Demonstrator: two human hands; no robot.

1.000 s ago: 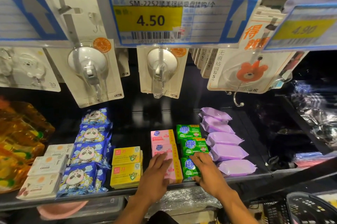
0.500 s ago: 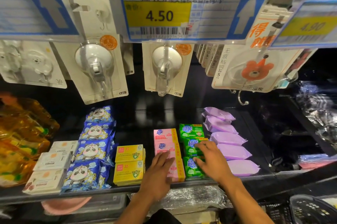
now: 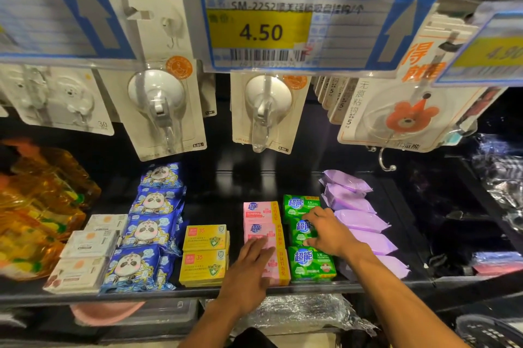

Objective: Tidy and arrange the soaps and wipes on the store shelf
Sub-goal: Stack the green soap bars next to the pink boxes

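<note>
The right hand (image 3: 329, 231) has shifted back from the front box to the middle green soap (image 3: 300, 230), pinching it between thumb and fingers. The left hand (image 3: 249, 265) lies flat, fingers straight, on the pink soaps (image 3: 259, 210). Best to slide the green box square against them on the shelf (image 3: 220, 194), clear of the purple wipes (image 3: 359, 220).

Big blue-and-yellow plastic price label (image 3: 260, 32) up top says 4.50, with a blurrier yellow price label (image 3: 498, 51) off to its right. Under them hang two white cards with clear suction-cup hooks (image 3: 158, 101) (image 3: 266, 104) side by side, and a card with an orange bear-shaped hook (image 3: 407, 118) further right. Far left there's a heap of orange-yellow see-through plastic packs (image 3: 36, 206). Bottom right corner, a black mesh basket (image 3: 492, 333).
</note>
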